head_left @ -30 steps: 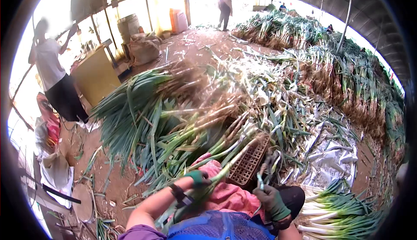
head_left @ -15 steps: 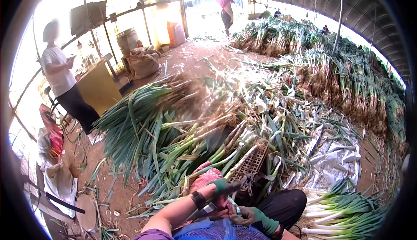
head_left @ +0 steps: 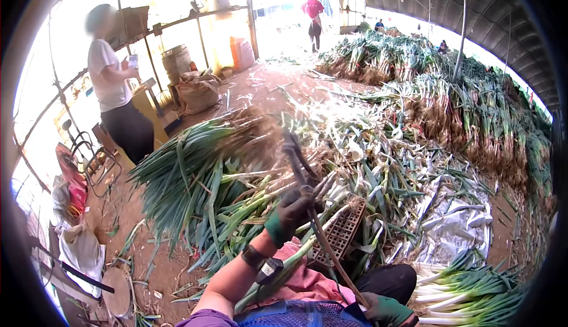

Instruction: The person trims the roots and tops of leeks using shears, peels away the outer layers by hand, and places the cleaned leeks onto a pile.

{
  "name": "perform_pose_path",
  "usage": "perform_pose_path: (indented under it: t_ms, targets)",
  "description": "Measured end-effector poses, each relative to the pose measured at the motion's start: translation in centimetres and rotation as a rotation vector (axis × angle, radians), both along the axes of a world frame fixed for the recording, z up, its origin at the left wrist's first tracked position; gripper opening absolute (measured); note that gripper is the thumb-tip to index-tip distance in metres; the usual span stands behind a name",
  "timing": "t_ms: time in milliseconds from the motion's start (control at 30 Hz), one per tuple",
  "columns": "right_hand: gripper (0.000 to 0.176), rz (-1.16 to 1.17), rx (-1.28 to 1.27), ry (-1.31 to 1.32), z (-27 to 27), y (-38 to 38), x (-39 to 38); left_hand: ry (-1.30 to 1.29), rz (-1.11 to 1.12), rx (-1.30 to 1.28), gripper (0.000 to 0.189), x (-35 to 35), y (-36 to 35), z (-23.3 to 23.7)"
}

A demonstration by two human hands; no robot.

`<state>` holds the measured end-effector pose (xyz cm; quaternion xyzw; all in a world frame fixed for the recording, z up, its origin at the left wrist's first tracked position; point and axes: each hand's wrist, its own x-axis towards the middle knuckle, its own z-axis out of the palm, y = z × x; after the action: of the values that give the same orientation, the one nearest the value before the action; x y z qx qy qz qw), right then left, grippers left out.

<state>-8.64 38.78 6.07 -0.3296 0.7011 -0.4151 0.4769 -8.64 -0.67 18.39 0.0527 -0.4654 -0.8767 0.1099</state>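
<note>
My left hand (head_left: 290,211), in a dark green glove, is closed around a long, thin, dark item (head_left: 322,238) whose blurred upper end forks over the pile; I cannot make out what it is. The item slants down to my right hand (head_left: 383,309), also gloved in green, whose fingers are closed at its lower end near my lap. A pale green stalk (head_left: 293,259) runs beside my left forearm. In front lie leek-like plants (head_left: 189,170) with long green leaves, and a brown perforated crate (head_left: 338,232).
Trimmed white-stemmed plants (head_left: 455,297) lie at lower right beside a white sheet (head_left: 455,223). Rooted bundles (head_left: 473,114) are stacked at the right. A person (head_left: 112,90) stands at left holding a phone-like object; another person (head_left: 312,16) stands farther back. A sack (head_left: 198,92) sits near the wall.
My left hand has risen and moved forward with the long item, while my right hand has moved down and right. The person at left has moved right.
</note>
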Motion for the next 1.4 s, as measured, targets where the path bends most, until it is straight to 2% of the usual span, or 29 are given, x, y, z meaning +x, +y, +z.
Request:
perform_pose_path:
  t_ms: [33,133,167,267,333,367,400,467,533,567,600,667,733,767,867,900,1000,1033,1067,1100,1133,1200,1233,1267,1300,1333,1400]
  targets:
    - [0.08,-0.06,-0.025,-0.002,0.0,0.7,0.1,0.016,-0.007,-0.033,0.022,0.1,-0.3,-0.5]
    - [0.089,-0.388,-0.043,-0.155,9.4,-2.7,0.6,-0.062,-0.037,-0.005,0.028,0.8,0.6,-4.4]
    - [0.092,-0.266,-0.14,0.318,4.8,-2.4,-0.8,-0.116,-0.088,-0.038,0.031,0.9,1.1,-6.4]
    - [0.096,-0.208,-0.597,-0.254,11.3,-8.0,-1.5,-0.235,-0.208,-0.016,0.035,2.6,4.5,-8.8]
    - [0.082,-0.231,-0.463,-0.05,10.1,-9.9,-2.7,-0.276,-0.318,-0.083,0.033,3.4,6.0,-9.6]
    - [0.075,-0.23,-0.399,0.054,9.4,-11.3,-3.5,-0.241,-0.396,-0.164,0.032,3.3,6.2,-12.5]
    - [0.073,-0.262,-0.391,0.026,8.9,-12.5,-3.8,-0.208,-0.449,-0.087,0.032,4.0,7.2,-11.6]
    - [0.069,-0.323,-0.367,-0.028,7.4,-14.4,-3.7,-0.128,-0.411,-0.207,0.036,5.1,9.3,-11.2]
    - [0.064,-0.394,-0.346,-0.065,5.6,-15.8,-4.2,-0.039,-0.485,-0.364,0.042,5.1,9.6,-13.7]
    - [0.062,-0.4,-0.286,0.04,4.2,-16.2,-4.3,0.037,-0.543,-0.584,0.044,4.4,8.9,-16.7]
    - [0.052,-0.422,-0.283,0.074,3.3,-16.6,-4.4,-0.137,-0.593,-0.567,0.043,4.8,8.8,-15.6]
    - [0.041,-0.391,-0.314,-0.319,-0.5,-16.3,-5.9,-0.201,-0.665,-0.408,0.046,5.1,8.5,-16.6]
    - [0.032,-0.33,-0.327,-0.436,-2.8,-15.2,-7.0,-0.157,-0.656,-0.324,0.043,5.3,8.8,-15.8]
    - [0.031,-0.318,-0.329,-0.523,-2.9,-15.0,-7.1,-0.138,-0.651,-0.281,0.042,5.5,8.9,-15.5]
    - [0.033,-0.326,-0.31,-0.834,-0.3,-14.9,-6.2,-0.153,-0.738,-0.426,0.04,4.3,8.3,-18.3]
    - [0.03,-0.468,-0.305,-0.533,-1.7,-15.1,-6.0,-0.273,-0.827,-0.852,0.044,3.0,7.5,-16.5]
    - [0.025,-0.661,-0.162,-0.092,-2.6,-14.5,-5.7,-0.099,-0.62,-1.156,0.046,2.0,5.4,-15.7]
    - [0.029,-0.703,-0.067,-0.022,-9.5,-13.7,-7.7,-0.104,-0.418,-1.391,0.049,2.5,5.0,-12.8]
    - [0.033,-0.518,0.025,0.279,-15.4,-12.1,-9.1,-0.128,-0.191,-1.577,0.053,2.5,4.5,-13.5]
    - [0.038,-0.323,0.116,0.573,-20.4,-10.6,-10.2,-0.233,-0.154,-1.629,0.056,2.2,3.8,-14.1]
    - [0.048,-0.288,0.164,0.602,-20.5,-10.7,-9.9,-0.341,-0.119,-1.679,0.059,2.0,3.0,-15.0]
    - [0.07,-0.212,0.258,0.66,-20.4,-10.8,-9.3,-0.561,-0.306,-1.557,0.059,1.9,1.1,-18.5]
    - [0.076,-0.281,0.283,0.579,-20.9,-11.4,-9.4,-0.662,-0.393,-1.487,0.059,1.7,0.7,-19.6]
    - [0.081,-0.348,0.306,0.497,-21.2,-12.0,-9.2,-0.62,-0.352,-1.571,0.057,1.9,0.9,-19.6]
    - [0.075,-0.582,0.466,0.269,-15.8,-13.1,-7.9,-0.578,-0.31,-1.655,0.056,2.3,1.1,-19.7]
    - [0.094,-0.533,0.496,0.14,-17.2,-13.3,-8.2,-0.535,-0.266,-1.738,0.055,2.5,1.2,-19.7]
    - [0.095,-0.486,0.587,0.33,-13.6,-13.7,-7.2,-0.542,-0.222,-1.724,0.047,2.5,1.3,-20.6]
